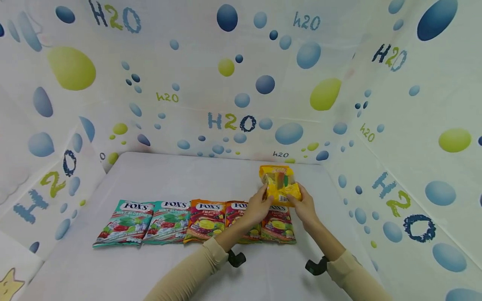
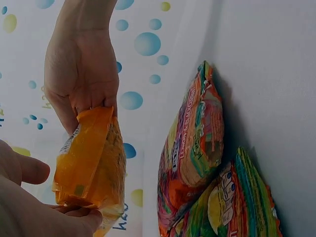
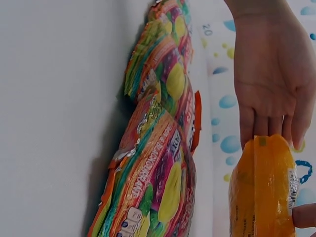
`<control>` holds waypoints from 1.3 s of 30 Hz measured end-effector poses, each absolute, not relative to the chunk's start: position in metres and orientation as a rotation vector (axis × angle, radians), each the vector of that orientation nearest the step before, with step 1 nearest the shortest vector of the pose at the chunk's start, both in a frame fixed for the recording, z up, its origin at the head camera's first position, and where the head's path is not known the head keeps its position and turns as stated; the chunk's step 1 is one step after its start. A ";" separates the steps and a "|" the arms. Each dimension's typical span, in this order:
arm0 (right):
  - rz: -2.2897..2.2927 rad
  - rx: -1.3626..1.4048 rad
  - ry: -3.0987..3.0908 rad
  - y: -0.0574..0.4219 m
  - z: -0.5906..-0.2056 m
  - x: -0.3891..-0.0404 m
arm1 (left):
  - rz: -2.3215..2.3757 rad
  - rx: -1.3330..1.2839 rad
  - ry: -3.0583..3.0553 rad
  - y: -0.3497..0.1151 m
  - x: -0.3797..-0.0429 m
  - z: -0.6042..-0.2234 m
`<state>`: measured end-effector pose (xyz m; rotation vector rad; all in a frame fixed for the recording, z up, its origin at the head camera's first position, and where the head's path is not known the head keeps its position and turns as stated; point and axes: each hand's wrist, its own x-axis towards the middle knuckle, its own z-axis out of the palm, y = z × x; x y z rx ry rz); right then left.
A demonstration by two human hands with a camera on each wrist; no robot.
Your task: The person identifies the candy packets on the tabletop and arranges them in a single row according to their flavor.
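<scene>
Both hands hold a yellow candy bag (image 1: pixel 280 179) above the far right of the table, tilted, with a mango-like picture and a barcode on its front. My left hand (image 1: pixel 259 207) grips its left side, fingers beneath it in the left wrist view. On the right side, my right hand (image 1: pixel 306 205) grips the bag with its thumb over the front and fingers behind. Below the hands lie red Fox's Fruits bags, one (image 1: pixel 278 225) at the row's right end, another (image 1: pixel 244 206) partly hidden by the left forearm, and a third (image 1: pixel 205 219) beside it.
Two teal Fox's Mint Blossom bags, the outer one (image 1: pixel 126 221) and the inner one (image 1: pixel 168 221), continue the row leftward, edges overlapping. A white cloth covers the table (image 1: pixel 180 171). Printed H2O sheets (image 1: pixel 241 62) stand as walls behind and at the sides.
</scene>
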<state>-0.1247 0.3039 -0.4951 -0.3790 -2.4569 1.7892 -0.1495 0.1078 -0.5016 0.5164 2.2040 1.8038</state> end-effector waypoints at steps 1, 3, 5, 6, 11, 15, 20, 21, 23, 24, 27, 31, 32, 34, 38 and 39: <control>1.786 -0.382 -2.457 0.305 -0.495 -0.124 | 1.802 0.522 2.202 0.109 -0.149 -0.502; 1.781 -0.380 -2.462 0.308 -0.496 -0.121 | 1.794 0.536 2.199 0.111 -0.148 -0.503; 1.778 -0.382 -2.465 0.310 -0.496 -0.118 | 1.801 0.549 2.181 0.113 -0.146 -0.504; 1.772 -0.382 -2.469 0.312 -0.496 -0.116 | 1.796 0.548 2.172 0.113 -0.145 -0.504; 1.761 -0.419 -2.475 0.318 -0.498 -0.110 | 1.791 0.537 2.140 0.119 -0.140 -0.506; 1.747 -0.438 -2.487 0.324 -0.500 -0.107 | 1.798 0.537 2.133 0.124 -0.136 -0.506; 1.732 -0.476 -2.491 0.334 -0.501 -0.098 | 1.806 0.548 2.106 0.134 -0.131 -0.507; 1.729 -0.486 -2.491 0.336 -0.501 -0.096 | 1.803 0.551 2.101 0.136 -0.129 -0.508; 1.728 -0.503 -2.490 0.340 -0.502 -0.092 | 1.793 0.545 2.105 0.140 -0.127 -0.511; 1.732 -0.511 -2.485 0.342 -0.503 -0.090 | 1.793 0.545 2.102 0.142 -0.126 -0.512; 1.748 -0.520 -2.478 0.346 -0.505 -0.085 | 1.778 0.529 2.108 0.147 -0.123 -0.516; 1.760 -0.541 -2.472 0.349 -0.508 -0.078 | 1.777 0.529 2.088 0.150 -0.119 -0.519; 1.762 -0.549 -2.469 0.350 -0.509 -0.077 | 1.772 0.531 2.089 0.151 -0.119 -0.520; 1.767 -0.564 -2.464 0.350 -0.510 -0.074 | 1.766 0.538 2.083 0.152 -0.117 -0.521; 1.771 -0.578 -2.456 0.354 -0.514 -0.069 | 1.736 0.554 2.093 0.155 -0.115 -0.523; 1.769 -0.583 -2.455 0.356 -0.516 -0.068 | 1.731 0.564 2.093 0.155 -0.114 -0.523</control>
